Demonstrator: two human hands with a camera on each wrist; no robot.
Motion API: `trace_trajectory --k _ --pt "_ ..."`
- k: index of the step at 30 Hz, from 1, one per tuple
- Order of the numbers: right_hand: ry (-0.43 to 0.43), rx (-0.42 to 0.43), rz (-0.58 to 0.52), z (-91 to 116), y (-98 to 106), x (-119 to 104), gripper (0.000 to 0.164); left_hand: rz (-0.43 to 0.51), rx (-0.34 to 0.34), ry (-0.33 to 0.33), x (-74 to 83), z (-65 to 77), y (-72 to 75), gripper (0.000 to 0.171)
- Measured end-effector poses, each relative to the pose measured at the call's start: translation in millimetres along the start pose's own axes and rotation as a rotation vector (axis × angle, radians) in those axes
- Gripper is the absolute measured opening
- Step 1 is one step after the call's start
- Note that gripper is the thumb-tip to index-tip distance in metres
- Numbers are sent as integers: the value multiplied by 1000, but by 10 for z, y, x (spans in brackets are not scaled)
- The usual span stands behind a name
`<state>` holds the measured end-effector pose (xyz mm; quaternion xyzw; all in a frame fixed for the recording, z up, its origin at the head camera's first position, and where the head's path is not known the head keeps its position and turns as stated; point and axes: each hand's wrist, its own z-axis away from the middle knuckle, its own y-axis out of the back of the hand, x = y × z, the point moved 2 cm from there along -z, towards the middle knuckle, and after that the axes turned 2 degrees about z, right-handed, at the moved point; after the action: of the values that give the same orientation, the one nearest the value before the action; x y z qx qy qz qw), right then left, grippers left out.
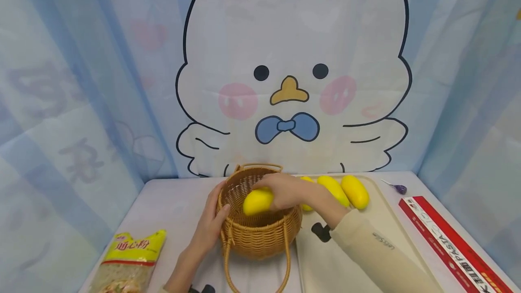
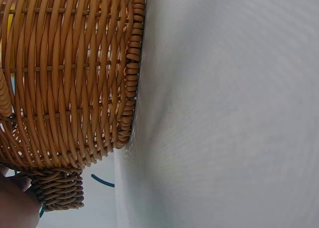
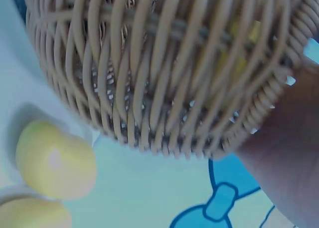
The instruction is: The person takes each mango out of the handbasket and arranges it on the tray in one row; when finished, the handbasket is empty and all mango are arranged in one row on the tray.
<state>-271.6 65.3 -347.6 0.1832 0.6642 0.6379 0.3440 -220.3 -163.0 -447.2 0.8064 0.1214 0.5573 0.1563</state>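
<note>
A brown wicker basket (image 1: 260, 241) stands in the middle of the table in the head view, one handle hanging down its front. My left hand (image 1: 209, 220) holds its left rim, the thumb at the edge. In the mouth of the basket, my right hand (image 1: 285, 191) grips a yellow mango (image 1: 258, 201) from above. Through the weave, the right wrist view shows some yellow inside the basket. Behind my right forearm lie more mangoes, one partly hidden, another (image 1: 333, 190) in the middle, and a third (image 1: 355, 192) at the right.
Those mangoes lie on a cream tray (image 1: 392, 229) right of the basket. A noodle bag (image 1: 129, 263) lies at the front left. Along the right edge are a long red pasta box (image 1: 452, 243) and a purple lollipop (image 1: 400, 189). Printed curtains enclose the table.
</note>
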Motion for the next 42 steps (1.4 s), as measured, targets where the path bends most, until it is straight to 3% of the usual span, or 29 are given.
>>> trace_trajectory --k 9,18,42 --pt "-8 86 -42 195 256 99 69 1 4 2 -1 -3 -10 58" --pt "-78 153 -60 373 426 311 73 1 3 -6 -10 -6 -14 58" --pt "-272 292 -49 933 503 1090 69 12 2 -10 6 -2 -4 58"
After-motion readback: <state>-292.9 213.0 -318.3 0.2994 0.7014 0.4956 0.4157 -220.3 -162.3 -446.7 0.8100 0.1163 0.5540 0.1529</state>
